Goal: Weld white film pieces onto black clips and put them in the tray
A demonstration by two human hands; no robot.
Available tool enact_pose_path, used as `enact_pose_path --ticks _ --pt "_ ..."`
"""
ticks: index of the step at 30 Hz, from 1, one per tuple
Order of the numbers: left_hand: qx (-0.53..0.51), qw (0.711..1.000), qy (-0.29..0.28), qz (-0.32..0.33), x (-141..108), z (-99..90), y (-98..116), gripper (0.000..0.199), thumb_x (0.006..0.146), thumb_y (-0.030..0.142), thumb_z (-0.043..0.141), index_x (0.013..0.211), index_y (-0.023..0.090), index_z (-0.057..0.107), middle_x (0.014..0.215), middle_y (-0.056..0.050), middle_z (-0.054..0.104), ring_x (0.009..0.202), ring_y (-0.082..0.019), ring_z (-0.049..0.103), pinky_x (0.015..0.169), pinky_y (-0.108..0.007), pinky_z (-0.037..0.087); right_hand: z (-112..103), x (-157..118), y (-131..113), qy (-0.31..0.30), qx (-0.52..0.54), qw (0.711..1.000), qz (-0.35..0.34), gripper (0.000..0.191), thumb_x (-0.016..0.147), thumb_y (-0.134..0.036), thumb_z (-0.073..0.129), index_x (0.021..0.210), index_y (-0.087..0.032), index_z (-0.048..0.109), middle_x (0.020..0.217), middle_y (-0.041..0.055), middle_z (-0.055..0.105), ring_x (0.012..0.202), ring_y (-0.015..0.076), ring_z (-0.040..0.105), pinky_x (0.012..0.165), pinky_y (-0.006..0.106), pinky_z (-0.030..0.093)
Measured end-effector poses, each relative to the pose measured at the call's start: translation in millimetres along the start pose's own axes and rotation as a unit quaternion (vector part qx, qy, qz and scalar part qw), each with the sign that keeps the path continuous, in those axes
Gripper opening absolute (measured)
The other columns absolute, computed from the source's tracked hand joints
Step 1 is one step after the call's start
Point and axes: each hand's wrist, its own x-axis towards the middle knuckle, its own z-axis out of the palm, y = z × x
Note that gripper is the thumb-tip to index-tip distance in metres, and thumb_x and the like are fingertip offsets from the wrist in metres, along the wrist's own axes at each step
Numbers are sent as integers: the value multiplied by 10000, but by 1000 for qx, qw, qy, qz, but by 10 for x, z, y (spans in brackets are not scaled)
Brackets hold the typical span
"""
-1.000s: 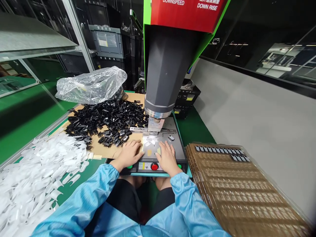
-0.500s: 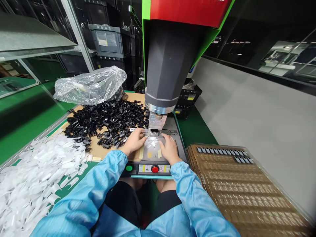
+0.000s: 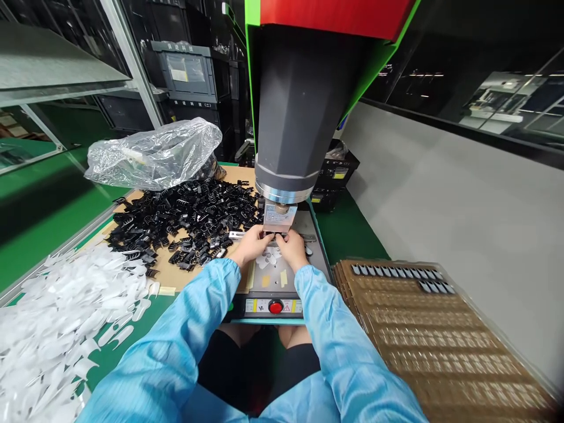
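Under the metal block (image 3: 279, 217) of the press, my left hand (image 3: 252, 243) and my right hand (image 3: 292, 248) meet at the small fixture. Both are closed, thumbs and fingers pinching from either side at a small black plastic part (image 3: 270, 235), mostly hidden by the fingers. A metal bar (image 3: 237, 235) sticks out to the left of my left hand. Several white plastic pieces (image 3: 268, 257) lie on the metal base plate (image 3: 273, 279) just below the hands. Another light piece (image 3: 309, 250) lies right of my right hand.
Black plastic parts (image 3: 185, 217) are heaped on cardboard at left, behind them a clear plastic bag (image 3: 154, 154). White pieces (image 3: 61, 317) cover the near left. A red button (image 3: 275, 306) sits on the press's front. Stacked brown trays (image 3: 423, 335) stand right, the top one with rows of parts.
Both hands have moved inward and slightly up to the fixture, and their fingers have closed around the black part there. The view has shifted slightly.
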Motion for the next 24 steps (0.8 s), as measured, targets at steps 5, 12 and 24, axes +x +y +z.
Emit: enact_pose_path --ticks 5,12,24 --pt "-137 988 8 -74 -654 6 10 582 791 482 894 1232 140 731 826 -32 716 718 -154 640 714 -286 528 2 -503 -58 29 234 971 38 374 883 -368 584 1178 -168 697 999 99 775 826 222 706 798 369 597" --pt "-240 962 -25 -130 -1783 132 -22 523 813 458 905 1213 175 720 816 -16 719 763 -148 682 777 -287 566 46 -1840 -157 10 381 922 70 318 879 -247 615 1195 -216 621 1139 114 764 1125 265 745 982 446 633" --pt "-253 958 -38 -127 -2161 259 71 423 813 423 907 1113 199 712 828 -5 708 707 -121 626 703 -258 544 -52 -2310 -205 41 333 939 70 300 900 -231 579 1200 -234 590 1215 124 735 1204 252 722 1072 480 615"
